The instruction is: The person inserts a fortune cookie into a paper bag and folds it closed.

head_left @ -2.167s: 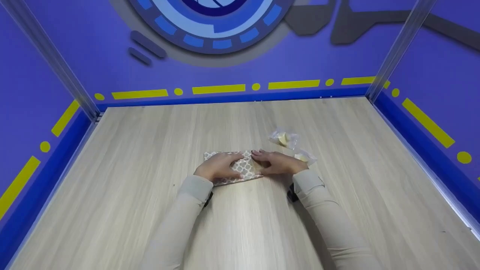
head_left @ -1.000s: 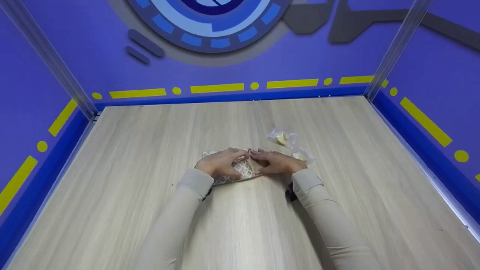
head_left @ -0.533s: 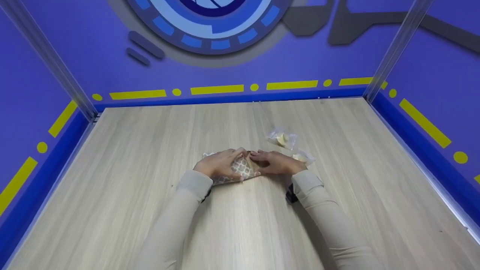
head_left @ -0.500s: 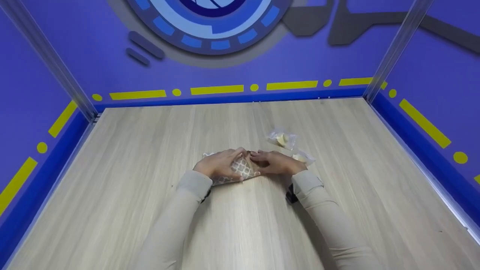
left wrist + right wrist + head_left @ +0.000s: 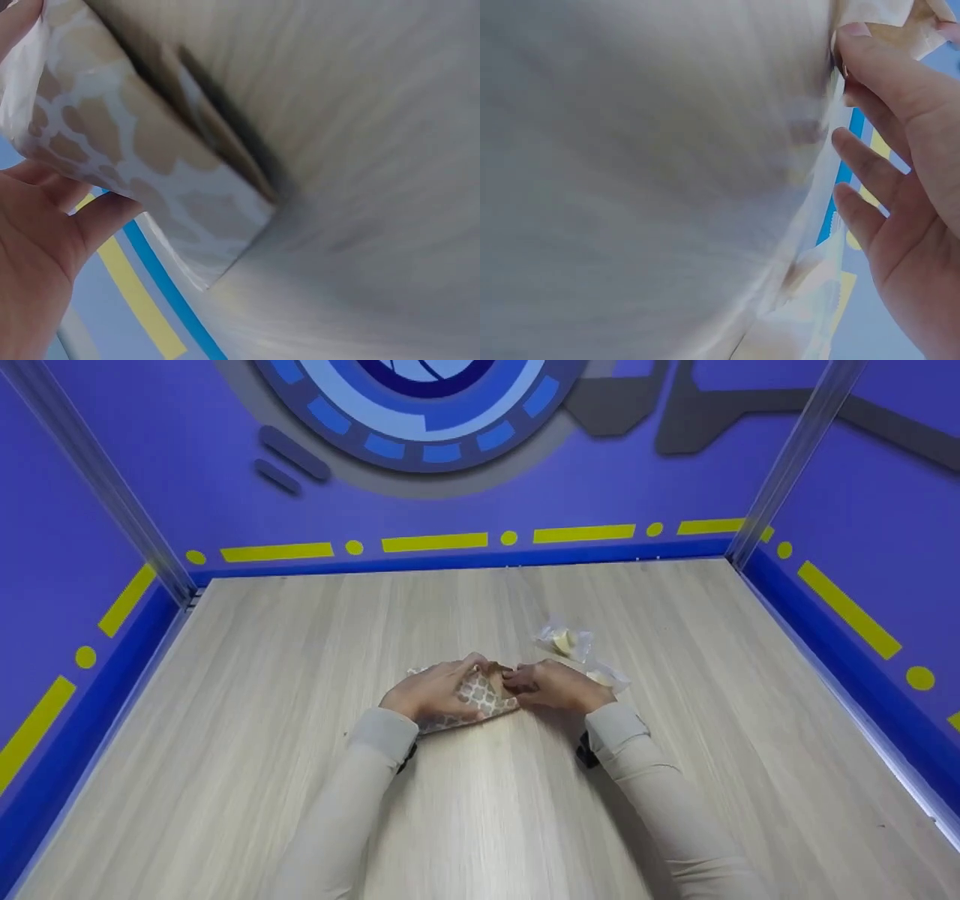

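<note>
A flat paper bag (image 5: pixel 482 695) with a beige-and-white lattice print lies at mid-table, its plain brown inner side showing at the right end. My left hand (image 5: pixel 431 694) holds its left part, fingers over the far edge and thumb near the close edge. At the right end my right hand (image 5: pixel 559 686) pinches the paper between thumb and forefinger. In the right wrist view, that hand's other fingers stand loose and apart from the bag (image 5: pixel 907 36). The left wrist view shows the bag (image 5: pixel 150 142) tilted, with a folded layer at its end.
Two clear packets lie beyond and beside my right hand. One packet (image 5: pixel 564 642) has a pale yellow piece inside; the other packet (image 5: pixel 609 678) is partly covered by the hand. Blue-purple walls (image 5: pixel 420 510) enclose the wooden table (image 5: pixel 300 660) at the back and sides.
The bag's right end has gone from flat to raised and bent, with more brown inner side showing. My right fingers have drawn together into a pinch; the packets have stayed put.
</note>
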Motion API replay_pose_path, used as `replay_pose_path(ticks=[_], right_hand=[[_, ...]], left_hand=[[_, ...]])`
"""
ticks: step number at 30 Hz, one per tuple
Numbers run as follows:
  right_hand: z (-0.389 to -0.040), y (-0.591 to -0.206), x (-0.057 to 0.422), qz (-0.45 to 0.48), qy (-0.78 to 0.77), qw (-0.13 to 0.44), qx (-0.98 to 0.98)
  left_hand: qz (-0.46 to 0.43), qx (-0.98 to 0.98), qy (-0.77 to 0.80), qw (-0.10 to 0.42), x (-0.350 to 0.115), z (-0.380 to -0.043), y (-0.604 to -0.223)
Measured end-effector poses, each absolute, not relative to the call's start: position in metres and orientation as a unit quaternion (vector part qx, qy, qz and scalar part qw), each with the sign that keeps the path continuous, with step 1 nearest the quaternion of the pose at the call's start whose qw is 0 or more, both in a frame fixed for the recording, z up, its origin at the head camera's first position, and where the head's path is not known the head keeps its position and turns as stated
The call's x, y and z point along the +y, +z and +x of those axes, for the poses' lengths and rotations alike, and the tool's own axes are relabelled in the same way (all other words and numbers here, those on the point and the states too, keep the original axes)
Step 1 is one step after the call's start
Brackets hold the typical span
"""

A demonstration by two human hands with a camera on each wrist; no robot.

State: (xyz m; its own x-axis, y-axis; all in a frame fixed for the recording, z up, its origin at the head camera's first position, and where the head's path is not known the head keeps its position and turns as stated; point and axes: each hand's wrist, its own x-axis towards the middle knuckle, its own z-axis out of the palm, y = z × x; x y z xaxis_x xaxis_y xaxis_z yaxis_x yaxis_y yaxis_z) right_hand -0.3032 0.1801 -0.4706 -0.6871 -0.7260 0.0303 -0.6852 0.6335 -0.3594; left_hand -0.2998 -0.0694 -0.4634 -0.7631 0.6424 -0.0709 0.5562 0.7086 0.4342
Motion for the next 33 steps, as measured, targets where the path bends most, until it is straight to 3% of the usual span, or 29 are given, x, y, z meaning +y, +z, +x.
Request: replay_pose_path(ticks=[18,33], right_hand=[[-0.301,-0.475,0.182,-0.380,-0.217,0.084,0.896],[-0.305,-0.457,0.196,-0.295,-0.302,0.100,0.901]], left_hand=[[0.308,0.924,0.193,0.119,-0.066,-0.297,-0.467],[0.309,0.926,0.183,0.116,-0.065,-0.298,-0.464]])
